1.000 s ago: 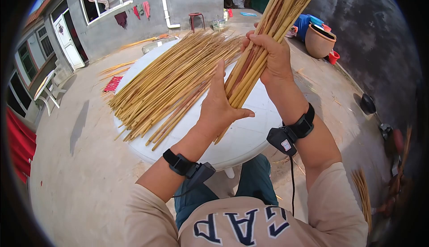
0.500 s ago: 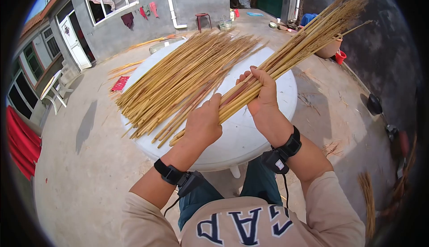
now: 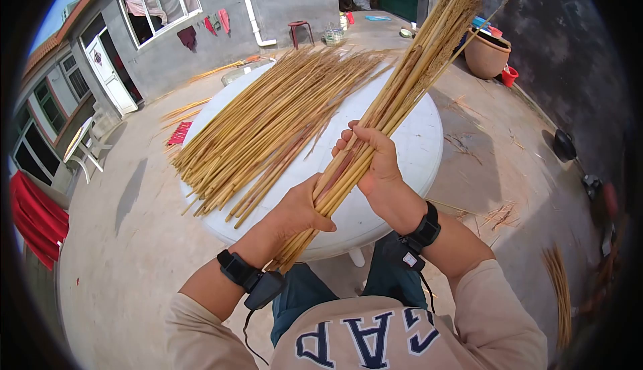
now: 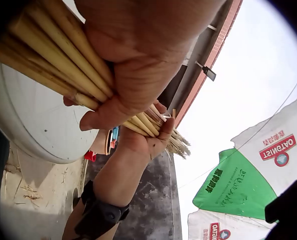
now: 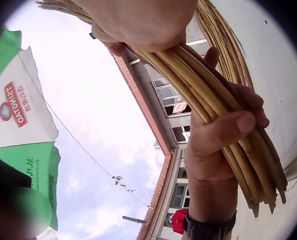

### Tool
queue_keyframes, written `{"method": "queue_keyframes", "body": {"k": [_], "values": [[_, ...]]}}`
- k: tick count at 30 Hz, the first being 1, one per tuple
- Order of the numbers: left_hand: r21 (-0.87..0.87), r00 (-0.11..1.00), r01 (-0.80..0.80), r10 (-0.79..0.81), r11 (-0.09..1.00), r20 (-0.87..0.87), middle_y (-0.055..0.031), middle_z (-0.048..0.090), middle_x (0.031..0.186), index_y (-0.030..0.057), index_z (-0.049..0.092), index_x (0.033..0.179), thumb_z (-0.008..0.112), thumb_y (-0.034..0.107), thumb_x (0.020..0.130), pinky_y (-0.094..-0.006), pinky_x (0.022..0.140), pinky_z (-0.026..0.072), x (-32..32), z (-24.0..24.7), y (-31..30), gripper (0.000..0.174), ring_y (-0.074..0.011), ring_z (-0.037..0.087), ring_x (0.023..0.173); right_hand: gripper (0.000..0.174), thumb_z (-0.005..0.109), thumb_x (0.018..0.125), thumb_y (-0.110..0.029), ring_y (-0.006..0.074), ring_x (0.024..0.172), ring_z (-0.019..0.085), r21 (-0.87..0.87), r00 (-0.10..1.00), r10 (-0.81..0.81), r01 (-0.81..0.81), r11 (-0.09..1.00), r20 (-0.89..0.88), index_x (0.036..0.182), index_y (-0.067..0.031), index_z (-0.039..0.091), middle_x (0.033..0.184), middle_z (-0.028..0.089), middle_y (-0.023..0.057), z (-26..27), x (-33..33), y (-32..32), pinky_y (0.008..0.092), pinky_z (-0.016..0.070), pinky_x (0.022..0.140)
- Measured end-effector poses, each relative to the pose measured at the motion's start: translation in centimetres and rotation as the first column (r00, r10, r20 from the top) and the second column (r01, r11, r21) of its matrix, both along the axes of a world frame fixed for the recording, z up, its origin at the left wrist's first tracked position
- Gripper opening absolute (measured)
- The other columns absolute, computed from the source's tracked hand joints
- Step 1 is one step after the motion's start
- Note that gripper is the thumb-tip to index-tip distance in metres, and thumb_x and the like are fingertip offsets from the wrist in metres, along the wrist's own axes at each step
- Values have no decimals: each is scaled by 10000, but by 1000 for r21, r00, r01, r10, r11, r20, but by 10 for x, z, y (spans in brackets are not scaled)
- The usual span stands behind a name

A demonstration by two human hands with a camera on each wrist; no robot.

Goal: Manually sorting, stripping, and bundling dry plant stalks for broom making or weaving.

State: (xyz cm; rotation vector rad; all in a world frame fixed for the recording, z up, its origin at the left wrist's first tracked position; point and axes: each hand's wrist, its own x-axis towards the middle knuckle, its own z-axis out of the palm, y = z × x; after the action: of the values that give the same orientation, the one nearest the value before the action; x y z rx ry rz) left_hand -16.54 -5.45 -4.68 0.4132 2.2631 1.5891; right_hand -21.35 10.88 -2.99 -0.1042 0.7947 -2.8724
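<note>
A bundle of yellow-brown stalks with feathery tops (image 3: 395,105) slants up to the right over the round white table (image 3: 418,162). My left hand (image 3: 298,209) grips it near the cut ends, thumb across the front. Higher up the bundle, my right hand (image 3: 378,169) holds it with curled fingers. In the right wrist view the left hand (image 5: 218,135) wraps the stalks (image 5: 208,95) above their uneven ends. A wide layer of similar stalks (image 3: 261,125) lies on the table to the left, feathery ends pointing away.
Loose stalks (image 3: 187,109) lie on the ground beyond the table's left side. A red stool (image 3: 301,32) stands by the grey wall. At the right are a clay pot (image 3: 485,56), a red bucket (image 3: 510,75) and another stalk bundle (image 3: 558,296) on the ground.
The bundle has tilted steeper and come down toward my body since half a second ago, both hands moving with it. My left hand, with fingers extended a second ago, now wraps the bundle.
</note>
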Motion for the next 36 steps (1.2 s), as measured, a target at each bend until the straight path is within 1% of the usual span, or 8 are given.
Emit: {"method": "queue_keyframes", "body": {"k": [6, 11, 17, 21, 25, 28, 30, 36], "values": [[19, 992, -120, 119, 993, 31, -14, 503, 820, 26, 481, 1161, 746, -12, 484, -244, 678, 425, 23, 27, 1, 728, -130, 506, 723, 268, 663, 791, -147, 224, 780, 602, -14, 992, 118, -119, 993, -39, 982, -15, 527, 816, 591, 94, 9, 3, -5, 402, 516, 766], [-45, 967, -243, 238, 969, -95, -3, 502, 790, 47, 497, 1164, 727, -38, 476, -249, 660, 424, 33, 39, -25, 731, -132, 502, 700, 621, 762, 712, -374, 240, 1065, 541, 81, 926, 241, -227, 971, -292, 1160, -39, 492, 1090, 565, 120, 17, 1, -21, 411, 452, 940], [127, 931, -366, 362, 922, 54, -40, 535, 751, 4, 508, 1092, 712, -77, 463, -267, 619, 467, 41, 50, -62, 666, -151, 564, 648, 667, 636, 842, -353, 239, 1130, 494, 145, 882, 404, -379, 914, -243, 1343, -57, 311, 1207, 496, 132, -9, 4, -26, 392, 429, 949], [174, 847, -517, 530, 838, -36, -70, 584, 838, -8, 522, 1085, 677, -109, 450, -280, 630, 494, 16, 62, -124, 661, -161, 579, 664, 580, 587, 878, -176, 195, 959, 588, 767, 889, 416, -129, 628, -191, 1358, -37, 294, 1078, 547, 147, -46, 3, 8, 311, 477, 820], [19, 755, -622, 606, 783, -251, -80, 610, 883, -6, 540, 1067, 676, -102, 432, -300, 653, 506, -37, 64, -219, 656, -197, 599, 715, 559, 604, 858, -105, 144, 867, 605, 943, 877, 414, 113, 313, -243, 1332, -5, 325, 994, 570, 112, -74, 14, 48, 254, 479, 768], [-247, 659, -749, 648, 615, -382, -77, 617, 837, 6, 560, 1048, 682, -81, 418, -302, 696, 497, -76, 58, -277, 648, -194, 602, 761, 511, 615, 844, -69, 138, 834, 610, 918, 866, 365, 226, 325, -342, 1293, -3, 381, 983, 581, 109, -104, 19, 64, 258, 481, 760], [-474, 639, -767, 575, 432, -511, -135, 655, 859, 37, 597, 1022, 743, 76, 445, -315, 745, 493, -100, 49, -305, 597, -248, 631, 820, 480, 625, 828, -50, 149, 819, 615, 912, 836, 380, 307, 272, -394, 1259, -4, 418, 971, 585, 114, -105, 25, 63, 261, 486, 747], [-699, 630, -712, 498, 63, -596, -160, 658, 903, 65, 587, 987, 759, 117, 466, -382, 756, 502, -163, 16, -336, 551, -317, 624, 895, 372, 664, 767, -9, 187, 771, 635, 868, 769, 416, 480, 124, -485, 1116, 1, 537, 920, 590, 130, -95, 28, 58, 272, 501, 696]]}}
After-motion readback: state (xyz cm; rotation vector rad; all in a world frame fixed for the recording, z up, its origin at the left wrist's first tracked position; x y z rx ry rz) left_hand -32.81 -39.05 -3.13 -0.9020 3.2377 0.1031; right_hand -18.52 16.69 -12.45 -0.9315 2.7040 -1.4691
